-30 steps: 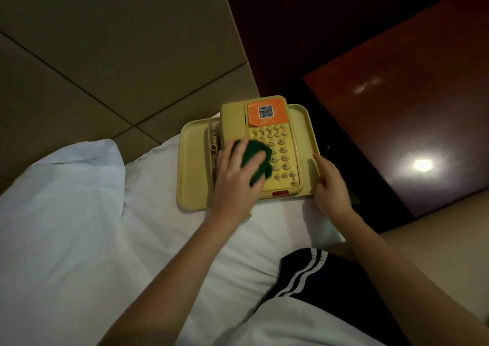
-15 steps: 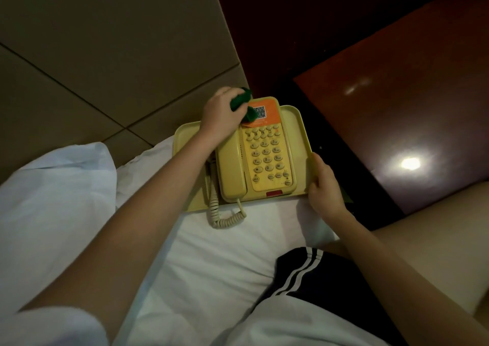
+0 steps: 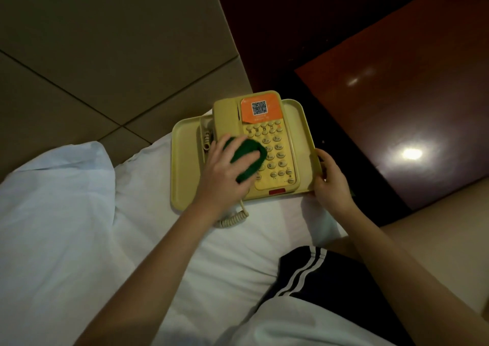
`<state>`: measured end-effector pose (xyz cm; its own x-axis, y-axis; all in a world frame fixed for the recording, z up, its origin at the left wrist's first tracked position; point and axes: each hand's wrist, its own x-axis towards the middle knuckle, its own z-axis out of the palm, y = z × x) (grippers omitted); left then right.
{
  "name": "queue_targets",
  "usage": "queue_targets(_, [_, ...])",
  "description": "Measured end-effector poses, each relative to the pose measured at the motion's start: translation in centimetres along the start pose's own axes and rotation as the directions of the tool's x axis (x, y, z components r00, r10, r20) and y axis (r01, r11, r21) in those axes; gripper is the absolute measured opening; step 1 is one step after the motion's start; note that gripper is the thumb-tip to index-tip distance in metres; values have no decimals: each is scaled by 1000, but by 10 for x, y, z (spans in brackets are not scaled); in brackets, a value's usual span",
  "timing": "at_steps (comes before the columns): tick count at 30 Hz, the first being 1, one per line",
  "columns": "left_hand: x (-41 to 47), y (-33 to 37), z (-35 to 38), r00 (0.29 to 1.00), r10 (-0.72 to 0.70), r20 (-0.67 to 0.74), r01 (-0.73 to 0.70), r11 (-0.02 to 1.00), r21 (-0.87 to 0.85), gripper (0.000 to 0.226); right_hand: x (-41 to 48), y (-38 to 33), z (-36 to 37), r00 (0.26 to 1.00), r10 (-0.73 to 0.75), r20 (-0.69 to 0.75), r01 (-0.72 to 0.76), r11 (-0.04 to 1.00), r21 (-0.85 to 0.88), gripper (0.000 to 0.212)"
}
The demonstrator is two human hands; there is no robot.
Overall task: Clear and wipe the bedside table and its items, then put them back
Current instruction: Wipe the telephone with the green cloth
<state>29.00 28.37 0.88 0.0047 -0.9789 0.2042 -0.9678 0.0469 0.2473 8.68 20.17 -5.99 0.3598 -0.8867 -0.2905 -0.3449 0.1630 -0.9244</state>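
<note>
Fingers of the left hand curl over a green cloth, gripping it and pressing it down where the phone's receiver meets the keypad. The right hand grips the right rim of the tray, thumb on top, steadying it. The tray lies on the white sheet at the bed's edge, and the coiled cord spills over its near rim under the left wrist. The yellow phone sits inside the tray, with an orange sticker at its far end. Beyond, the dark, glossy bedside table stands apart across a shadowed gap. The bedding is soft, so a hard push could tilt the tray toward that gap. A sideways swipe might knock the receiver loose, the wrist could catch the cord, and rubbing could lift the sticker's edge.
</note>
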Motion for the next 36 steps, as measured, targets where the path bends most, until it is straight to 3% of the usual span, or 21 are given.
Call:
queue_targets(4, [68,-18,-17,947,-322,10,321,937,-142,37,-2,-5,-3,999,-38,-1,38,999,13,50])
queue_targets(6, [101,-29,-19,915,-403,17,397,894,-210,37,-2,-4,-2,1000,-30,-1,30,999,16,50])
queue_targets(9, [121,-33,-13,888,-458,-46,444,878,-180,34,-2,-4,-1,1000,-16,-3,16,999,37,50])
queue_targets(11, [113,-23,-11,895,-435,-99,426,899,-100,34,-2,-3,-2,1000,-15,-1,15,999,44,50])
queue_targets(13, [93,-7,-7,943,-322,-80,323,946,6,35,-2,-3,-3,1000,-7,7,7,999,49,50])
queue_targets(16, [51,27,3,996,-3,86,-5,995,96,36,-1,-2,-3,1000,-20,15,18,996,86,48])
queue_targets(18, [32,41,15,968,182,174,-198,977,79,41,-1,0,-3,1000,-30,9,29,996,87,47])
queue_targets(20, [32,45,19,982,114,150,-119,993,25,45,-1,2,-3,1000,-28,9,27,996,85,46])
queue_targets(22, [50,46,15,993,-106,40,109,993,-55,47,-1,4,-3,999,-29,13,28,996,80,44])
queue_targets(24, [78,35,10,961,-260,-97,260,965,-15,48,-1,4,-3,999,-35,10,34,997,74,44])
queue_targets(26, [108,24,10,935,-329,-129,338,939,56,46,0,3,-2,999,-38,8,38,997,68,45])
queue_targets(29, [127,19,29,919,-384,-93,393,911,122,43,-1,2,-3,999,-39,11,38,997,74,45])
queue_targets(36, [98,39,43,941,-326,-90,331,943,42,45,-1,1,-5,999,-40,21,39,996,80,47])
